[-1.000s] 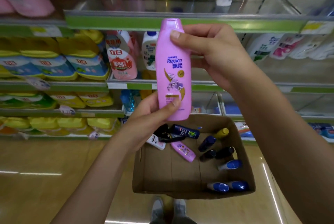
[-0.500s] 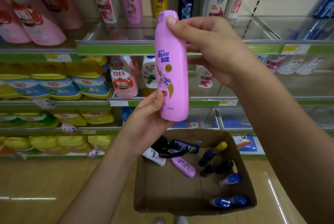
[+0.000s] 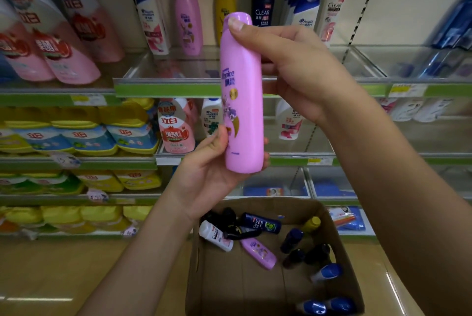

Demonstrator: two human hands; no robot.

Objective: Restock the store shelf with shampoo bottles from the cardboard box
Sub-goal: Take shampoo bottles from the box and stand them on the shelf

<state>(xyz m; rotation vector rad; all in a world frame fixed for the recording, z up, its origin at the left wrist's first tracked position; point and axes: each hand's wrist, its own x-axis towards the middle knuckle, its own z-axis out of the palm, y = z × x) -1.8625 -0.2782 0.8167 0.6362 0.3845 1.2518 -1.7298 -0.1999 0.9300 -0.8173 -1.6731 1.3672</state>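
Observation:
I hold a pink Rejoice shampoo bottle upright in front of the shelves. My left hand grips its base from the left, thumb on the label. My right hand grips its upper part, thumb tip on the cap. Below stands the open cardboard box on the floor, with several bottles lying in it, among them a small pink one. The glass shelf behind the held bottle carries a row of shampoo bottles at its back, including a matching pink one.
Pink detergent bottles crowd the shelf at upper left. Yellow and blue refill packs fill the lower left shelves. White shampoo bottles stand on the middle shelf. A wooden floor lies left of the box.
The view has tilted up and both hands have raised the pink bottle toward the upper shelf. The bottle has turned, so its label now faces more to the left.

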